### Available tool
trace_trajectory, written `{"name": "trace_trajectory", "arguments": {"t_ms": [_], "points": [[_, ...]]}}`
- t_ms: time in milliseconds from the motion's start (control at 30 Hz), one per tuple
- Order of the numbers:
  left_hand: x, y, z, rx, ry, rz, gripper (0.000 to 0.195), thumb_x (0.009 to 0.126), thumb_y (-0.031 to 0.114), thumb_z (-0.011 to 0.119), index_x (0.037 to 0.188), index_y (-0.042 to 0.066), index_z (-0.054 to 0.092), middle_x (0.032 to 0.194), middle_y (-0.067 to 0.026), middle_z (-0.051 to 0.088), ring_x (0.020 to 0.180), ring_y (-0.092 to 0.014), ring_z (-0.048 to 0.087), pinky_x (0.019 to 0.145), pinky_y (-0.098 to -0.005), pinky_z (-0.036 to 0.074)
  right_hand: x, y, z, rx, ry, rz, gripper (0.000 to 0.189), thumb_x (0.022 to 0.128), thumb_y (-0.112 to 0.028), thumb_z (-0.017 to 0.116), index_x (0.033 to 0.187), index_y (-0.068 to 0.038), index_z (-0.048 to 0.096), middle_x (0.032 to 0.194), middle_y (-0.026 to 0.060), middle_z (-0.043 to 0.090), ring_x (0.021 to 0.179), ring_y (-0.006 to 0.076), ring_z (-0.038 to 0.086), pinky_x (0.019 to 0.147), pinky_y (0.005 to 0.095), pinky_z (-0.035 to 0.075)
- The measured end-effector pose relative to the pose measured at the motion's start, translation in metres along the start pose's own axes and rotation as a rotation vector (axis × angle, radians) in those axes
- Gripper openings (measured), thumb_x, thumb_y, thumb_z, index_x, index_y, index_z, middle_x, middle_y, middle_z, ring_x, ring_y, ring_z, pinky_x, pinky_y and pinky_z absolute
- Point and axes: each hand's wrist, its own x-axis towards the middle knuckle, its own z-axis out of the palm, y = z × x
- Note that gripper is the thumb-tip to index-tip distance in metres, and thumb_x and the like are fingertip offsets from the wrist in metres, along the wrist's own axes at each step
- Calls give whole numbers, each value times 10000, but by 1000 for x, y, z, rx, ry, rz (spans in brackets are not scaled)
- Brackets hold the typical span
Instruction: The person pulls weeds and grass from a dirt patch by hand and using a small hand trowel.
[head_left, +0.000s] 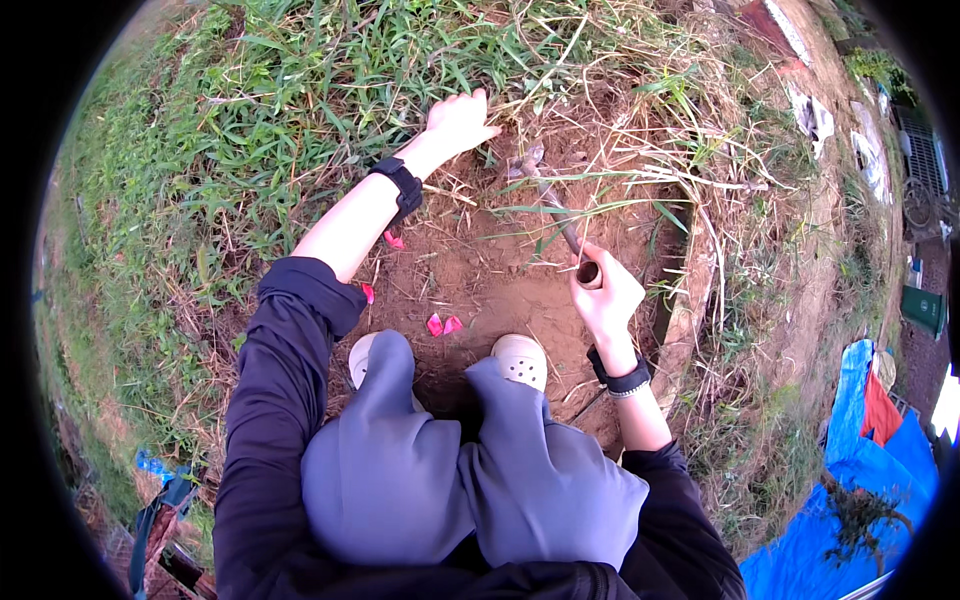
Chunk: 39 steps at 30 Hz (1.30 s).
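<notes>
My left hand (459, 124) reaches forward into the edge of the green grass (360, 90), thumb and a finger apart at the stalks. Whether its curled fingers hold any blades cannot be made out. A hand tool (556, 204) with a hollow, tube-like handle end and a narrow shaft is gripped in my right hand (611, 289). Its soil-coloured head points away from me and rests at or close over the bare reddish soil (495, 255), partly hidden by stalks. Long loose grass blades (600, 204) cross over the shaft.
Pink petals (444, 325) lie on the soil before my pale clogs (520, 361). Right of my right hand runs a raised border edge (694, 277). Dry cut grass (652, 127) spreads at front right. Blue tarpaulin (847, 480) and a green bin (922, 310) stand far right.
</notes>
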Motion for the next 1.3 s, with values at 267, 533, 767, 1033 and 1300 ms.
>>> {"name": "trace_trajectory", "arguments": {"t_ms": [267, 533, 767, 1033, 1300], "points": [[6, -23, 10, 0, 186, 164, 353, 883, 317, 488, 795, -6, 603, 710, -173, 625, 675, -330, 627, 613, -416, 515, -48, 8, -45, 42, -50, 227, 218, 692, -87, 721, 901, -90, 659, 682, 87, 633, 568, 176, 615, 544, 250, 475], [-32, -1, -22, -273, 107, 157, 376, 917, 324, 437, 796, -11, 557, 726, -206, 594, 726, -382, 595, 669, -455, 465, -100, 14, -91, 34, -128, 428, 224, 709, -45, 699, 930, -60, 660, 766, 86, 667, 630, 138, 635, 582, 231, 483], [-66, 47, -21, -166, 156, 316, 227, 827, 230, 553, 779, 11, 585, 736, -147, 616, 764, -312, 599, 734, -412, 479, -104, 9, -93, 43, -94, 487, 218, 686, -42, 707, 898, -61, 662, 703, 86, 652, 590, 145, 623, 573, 234, 482], [-129, 70, -42, -223, 181, 410, 186, 744, 177, 608, 791, 3, 558, 751, -145, 599, 789, -309, 574, 749, -406, 455, -84, 10, -100, 86, -72, 512, 230, 668, -60, 728, 890, -68, 668, 697, 80, 655, 588, 121, 617, 588, 226, 484], [-225, -31, -60, -82, 266, 57, 187, 758, 162, 601, 835, -4, 559, 759, -134, 579, 789, -302, 551, 749, -395, 444, -68, 8, -84, 41, -55, 322, 189, 685, -87, 718, 868, -65, 674, 526, 0, 524, 477, 51, 479, 500, 204, 416]]}}
